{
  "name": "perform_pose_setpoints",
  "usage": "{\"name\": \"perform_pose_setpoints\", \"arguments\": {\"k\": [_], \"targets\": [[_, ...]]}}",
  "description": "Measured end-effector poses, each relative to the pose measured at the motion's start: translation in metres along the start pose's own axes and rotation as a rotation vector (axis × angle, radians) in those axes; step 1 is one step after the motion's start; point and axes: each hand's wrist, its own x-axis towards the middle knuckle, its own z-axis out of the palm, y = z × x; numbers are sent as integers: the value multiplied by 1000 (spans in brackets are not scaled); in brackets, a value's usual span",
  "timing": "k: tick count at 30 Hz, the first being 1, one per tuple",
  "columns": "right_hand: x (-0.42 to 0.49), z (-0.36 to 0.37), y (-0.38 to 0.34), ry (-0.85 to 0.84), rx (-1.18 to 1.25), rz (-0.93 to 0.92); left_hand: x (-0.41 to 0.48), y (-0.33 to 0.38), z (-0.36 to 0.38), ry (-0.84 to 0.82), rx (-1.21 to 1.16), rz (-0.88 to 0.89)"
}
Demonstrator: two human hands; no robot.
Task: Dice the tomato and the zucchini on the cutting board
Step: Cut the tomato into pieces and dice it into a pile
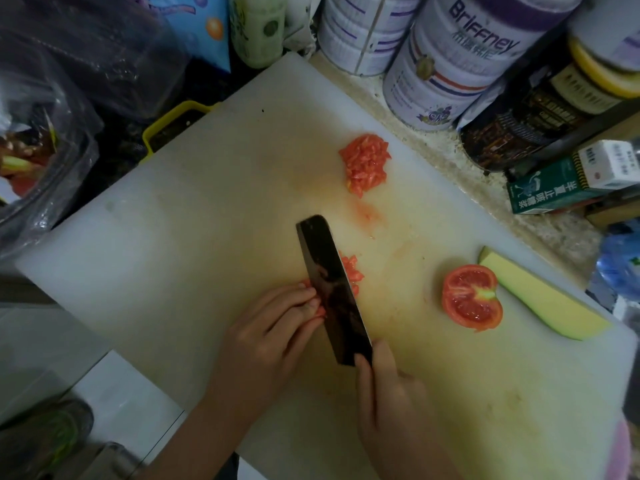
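the tomato strip (pixel 317 310) getting cut sits around the middle of the board (pixel 194 188), mostly hidden, just a bit of red poking out under the left hand (pixel 270 337). that hand's fingers are curled down on it, tips tucked right up against the flat of the knife (pixel 332 289). the blade is dark and wide, standing on edge on the board and angled toward the board's far side. on the other side of the blade there's a small scatter of fresh dice (pixel 352 274) touching it. the right hand (pixel 388 382) is wrapped round the knife's handle at the near end, thumb up by the heel of the blade, and the handle itself is covered. further up the board, toward its far edge, there's a neat pile (pixel 365 164) of diced tomato, well apart from the knife, with a wet reddish smear between them. over on the board's right side a tomato half (pixel 471 297) lies cut face up, and just beside it, near the right edge, a long zucchini wedge (pixel 540 292) lies pale side up, still whole. past the board's far edge stand some white tins (pixel 446 64) and a green box (pixel 561 188), and off its left edge there's a plastic bag (pixel 52 133).
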Motion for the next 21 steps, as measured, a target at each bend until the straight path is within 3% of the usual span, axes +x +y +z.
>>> {"name": "perform_pose_setpoints", "arguments": {"k": [9, 21], "targets": [[40, -16, -8, 20, 102, 2, -2, -2, 1, -1, -29, -32], [-5, -21, 5, -11, 216, -36, -9, -5, -8, -16, -38, -67]]}}
